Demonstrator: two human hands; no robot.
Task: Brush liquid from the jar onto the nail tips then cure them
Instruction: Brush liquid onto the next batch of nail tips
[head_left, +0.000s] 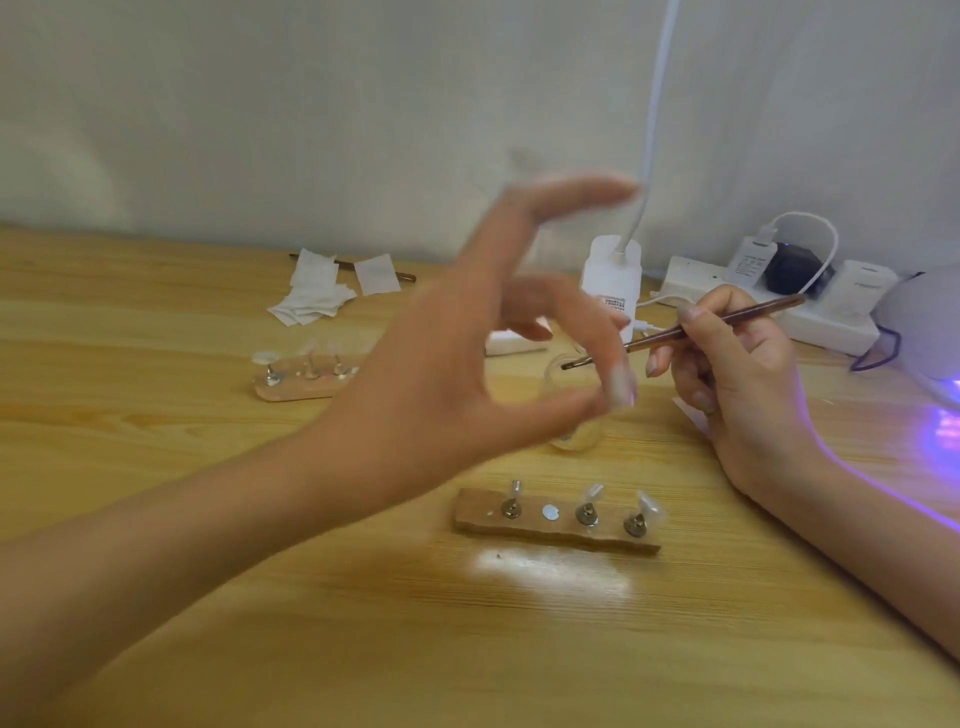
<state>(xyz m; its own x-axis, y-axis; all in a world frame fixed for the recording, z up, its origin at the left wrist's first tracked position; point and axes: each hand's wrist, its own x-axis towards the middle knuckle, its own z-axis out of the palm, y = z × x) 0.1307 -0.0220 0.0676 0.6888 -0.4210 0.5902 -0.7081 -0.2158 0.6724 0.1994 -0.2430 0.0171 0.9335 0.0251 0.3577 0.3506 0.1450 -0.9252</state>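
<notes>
My left hand (467, 364) is raised and blurred above the table. Its thumb and middle finger pinch a small pale piece, seemingly a nail tip (621, 388), while the index finger points up. My right hand (737, 374) grips a thin brown brush (691, 328), whose bristle end sits at the mouth of a small clear jar (574, 439). My left hand hides most of the jar. A wooden block (550, 530) in front holds three nail tips on metal stands and one bare magnet spot.
A second wooden block with nail tips (301, 382) lies at the back left, near crumpled white wipes (317, 293). A white bottle (610, 283), a power strip with chargers (779, 296) and a curing lamp glowing purple (930, 332) stand along the back right.
</notes>
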